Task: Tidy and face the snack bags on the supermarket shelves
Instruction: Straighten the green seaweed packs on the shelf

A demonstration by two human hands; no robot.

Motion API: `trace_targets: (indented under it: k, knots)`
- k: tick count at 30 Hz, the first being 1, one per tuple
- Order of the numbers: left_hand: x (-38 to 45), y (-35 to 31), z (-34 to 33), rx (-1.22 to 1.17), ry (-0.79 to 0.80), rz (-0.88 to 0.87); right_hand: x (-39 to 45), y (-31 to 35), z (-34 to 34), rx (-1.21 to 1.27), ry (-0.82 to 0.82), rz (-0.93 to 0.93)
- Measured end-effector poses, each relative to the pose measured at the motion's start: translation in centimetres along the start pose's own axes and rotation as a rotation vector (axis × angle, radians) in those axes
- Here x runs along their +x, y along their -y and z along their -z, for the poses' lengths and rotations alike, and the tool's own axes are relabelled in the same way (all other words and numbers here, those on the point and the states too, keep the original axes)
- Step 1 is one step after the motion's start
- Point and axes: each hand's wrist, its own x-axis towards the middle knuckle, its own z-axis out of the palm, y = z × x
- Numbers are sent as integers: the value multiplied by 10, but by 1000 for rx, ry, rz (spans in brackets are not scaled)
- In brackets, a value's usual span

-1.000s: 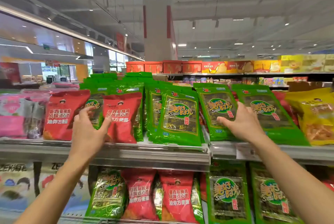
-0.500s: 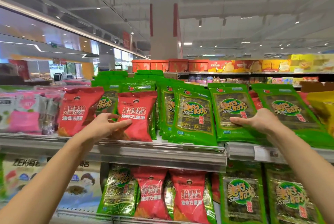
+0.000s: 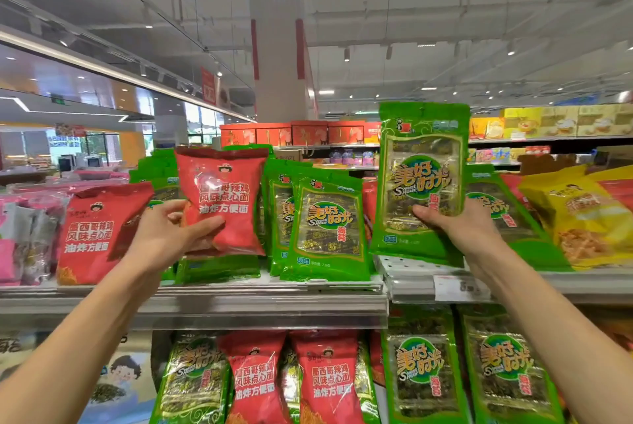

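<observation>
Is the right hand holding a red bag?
No, the right hand grips a green seaweed bag raised above the shelf, while the left hand holds the red bag.

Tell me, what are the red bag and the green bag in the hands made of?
Red bag: looks like thin, glossy plastic film; it crinkles and shines. Green bag: likely shiny plastic too, with a clear window showing dark sheets inside.

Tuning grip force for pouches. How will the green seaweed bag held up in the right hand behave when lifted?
The green seaweed bag stands flat and upright though the right hand grips only its lower edge, so it is probably fairly stiff and light. Its glossy film shows glare, so it may be slippery. The thin sheets seen through its window look brittle; squeeze gently.
</observation>
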Motion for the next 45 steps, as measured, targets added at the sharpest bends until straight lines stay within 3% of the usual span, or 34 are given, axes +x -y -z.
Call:
trace_targets:
  k: [3,9,15,20,30,38,42,45]
  knots:
    - [-6,-18,-37,-36,-27,-95,-2,4,13,62,-74,120]
    - [-25,-31,-143,-45,100,-126,-13,1,65,154,-175,206]
    - [-41,-20,-250,-82,266,21,-36,-17,117,143,-189,183]
    - [-37,-4,-286,-50,331,132,-51,-31,136,109,-118,131]
    - [-31,-2,-287,113,402,133,-63,-30,116,88,-23,77]
    - [-55,-22,-249,15,521,83,-66,7,65,120,-9,97]
    - [-71,-13,-182,-16,294,-82,-70,36,14,210,35,133]
    - [-82,16,-113,241,40,-323,-74,48,-44,196,113,134]
